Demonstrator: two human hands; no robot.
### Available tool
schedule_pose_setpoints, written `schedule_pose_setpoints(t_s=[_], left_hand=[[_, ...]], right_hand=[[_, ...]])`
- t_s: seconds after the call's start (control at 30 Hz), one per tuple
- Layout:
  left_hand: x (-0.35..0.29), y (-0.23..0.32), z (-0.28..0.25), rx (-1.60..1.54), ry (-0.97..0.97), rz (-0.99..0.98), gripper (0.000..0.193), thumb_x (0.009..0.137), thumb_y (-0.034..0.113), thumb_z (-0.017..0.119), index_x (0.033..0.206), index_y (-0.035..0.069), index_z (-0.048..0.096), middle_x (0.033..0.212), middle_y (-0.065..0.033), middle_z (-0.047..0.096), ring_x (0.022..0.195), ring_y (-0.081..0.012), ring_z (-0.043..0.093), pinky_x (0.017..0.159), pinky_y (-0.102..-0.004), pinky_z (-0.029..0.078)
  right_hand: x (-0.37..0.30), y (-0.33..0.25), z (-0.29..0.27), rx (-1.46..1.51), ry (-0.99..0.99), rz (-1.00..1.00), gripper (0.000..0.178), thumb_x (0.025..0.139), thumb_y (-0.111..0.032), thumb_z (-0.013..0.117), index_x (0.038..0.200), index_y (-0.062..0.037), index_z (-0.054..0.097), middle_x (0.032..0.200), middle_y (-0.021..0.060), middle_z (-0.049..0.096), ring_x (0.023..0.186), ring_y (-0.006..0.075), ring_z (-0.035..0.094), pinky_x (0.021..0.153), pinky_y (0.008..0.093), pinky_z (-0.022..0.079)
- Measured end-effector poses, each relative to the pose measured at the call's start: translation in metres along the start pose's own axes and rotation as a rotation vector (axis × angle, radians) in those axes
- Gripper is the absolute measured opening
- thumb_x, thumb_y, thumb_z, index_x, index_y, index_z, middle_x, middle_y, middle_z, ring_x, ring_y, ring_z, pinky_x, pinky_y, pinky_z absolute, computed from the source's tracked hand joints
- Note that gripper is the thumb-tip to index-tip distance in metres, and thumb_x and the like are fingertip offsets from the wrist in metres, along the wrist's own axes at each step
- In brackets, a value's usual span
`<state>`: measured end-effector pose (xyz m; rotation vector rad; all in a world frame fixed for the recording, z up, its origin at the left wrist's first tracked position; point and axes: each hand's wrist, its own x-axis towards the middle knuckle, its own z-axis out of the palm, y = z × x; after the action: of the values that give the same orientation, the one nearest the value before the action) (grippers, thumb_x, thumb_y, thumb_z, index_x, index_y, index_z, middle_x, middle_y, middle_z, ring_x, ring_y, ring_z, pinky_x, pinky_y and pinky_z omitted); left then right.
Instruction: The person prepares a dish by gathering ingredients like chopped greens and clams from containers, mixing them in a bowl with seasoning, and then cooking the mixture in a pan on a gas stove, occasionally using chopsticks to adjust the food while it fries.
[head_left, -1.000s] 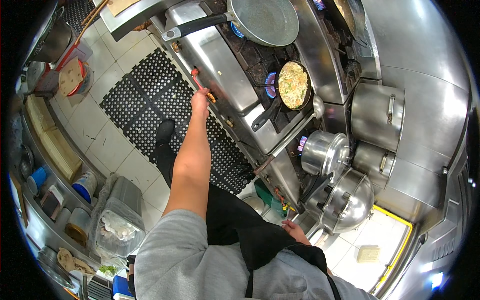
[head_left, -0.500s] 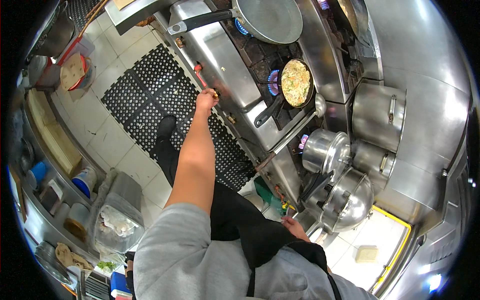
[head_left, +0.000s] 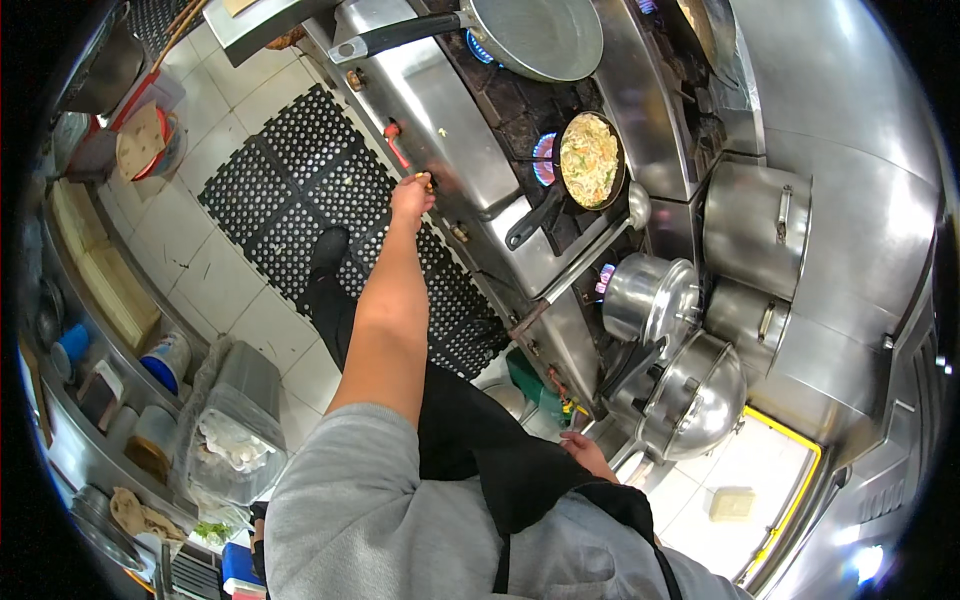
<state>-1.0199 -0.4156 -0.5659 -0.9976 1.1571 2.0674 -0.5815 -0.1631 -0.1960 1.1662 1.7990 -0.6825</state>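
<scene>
My left hand (head_left: 412,197) reaches out to the front of the steel stove (head_left: 470,150). Its fingers are closed around a small burner knob, of which only a bit of brassy yellow shows. Close to my body, my right hand (head_left: 588,455) hangs low with fingers loosely apart and seemingly nothing in it; the apron partly covers it. A small frying pan (head_left: 552,212) sits over a blue-purple flame (head_left: 545,158), its handle pointing toward me. Noodle-like food with green bits (head_left: 590,160) fills this pan.
A large frying pan (head_left: 540,40) stands over another lit burner, handle jutting left. A ladle (head_left: 638,205) lies across the stove. Lidded pots (head_left: 640,300) and a big steel pot (head_left: 755,230) are at right. A red valve handle (head_left: 396,145) projects above a black rubber mat (head_left: 300,180).
The flame beside the small frying pan looks larger and more purple. My left hand stays on the knob, and the view has shifted very slightly.
</scene>
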Motion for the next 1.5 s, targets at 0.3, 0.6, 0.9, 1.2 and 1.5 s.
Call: schedule_pose_setpoints(t_s=[0.3,0.6,0.9,1.2,1.5], left_hand=[[0.001,-0.001,0.004,0.051,0.022,0.003,0.041,0.086,0.031,0.062,0.118,0.006,0.054,0.096,-0.0039,0.062,0.067,-0.0147,0.061,0.060,-0.0276,0.048],[-0.067,0.036,0.020,0.571,0.748,0.880,0.048,0.077,0.013,0.059,0.120,-0.003,0.050,0.118,-0.0202,0.055,0.108,-0.0349,0.051,0.094,-0.0437,0.039],[-0.144,0.161,-0.005,1.252,0.337,1.385,0.011,0.076,0.015,0.058,0.069,0.006,0.060,0.077,-0.0105,0.062,0.079,-0.0314,0.056,0.071,-0.0454,0.044],[-0.271,0.068,-0.247,1.129,0.857,0.774,0.042,0.081,0.019,0.061,0.117,-0.001,0.053,0.113,-0.0226,0.056,0.111,-0.0378,0.050,0.096,-0.0457,0.040],[-0.521,0.136,-0.459,0.925,1.802,0.556,0.039,0.082,0.032,0.059,0.102,-0.001,0.057,0.107,-0.0178,0.058,0.090,-0.0372,0.055,0.089,-0.0477,0.041]], right_hand=[[-0.002,0.010,0.005,0.087,-0.018,0.010,0.033,0.092,-0.021,0.056,0.122,-0.0071,0.054,0.090,0.0019,0.062,0.082,0.0134,0.060,0.069,0.0277,0.046],[0.010,0.027,0.016,0.153,-0.030,-0.002,0.034,0.091,-0.021,0.056,0.122,-0.0066,0.055,0.084,0.0020,0.061,0.075,0.0134,0.057,0.067,0.0268,0.045],[0.046,0.040,0.018,0.110,0.008,-0.238,0.037,0.089,-0.026,0.056,0.121,-0.0058,0.057,0.085,0.0056,0.063,0.076,0.0147,0.058,0.071,0.0288,0.046],[0.089,-0.019,0.035,0.018,-0.184,-0.302,0.028,0.093,-0.023,0.052,0.109,-0.0023,0.063,0.102,0.0104,0.066,0.096,0.0216,0.060,0.086,0.0327,0.045],[0.142,-0.103,0.054,-0.248,-0.263,-0.592,0.026,0.092,-0.022,0.053,0.106,-0.0028,0.063,0.083,0.0052,0.064,0.073,0.0155,0.059,0.066,0.0284,0.046]])
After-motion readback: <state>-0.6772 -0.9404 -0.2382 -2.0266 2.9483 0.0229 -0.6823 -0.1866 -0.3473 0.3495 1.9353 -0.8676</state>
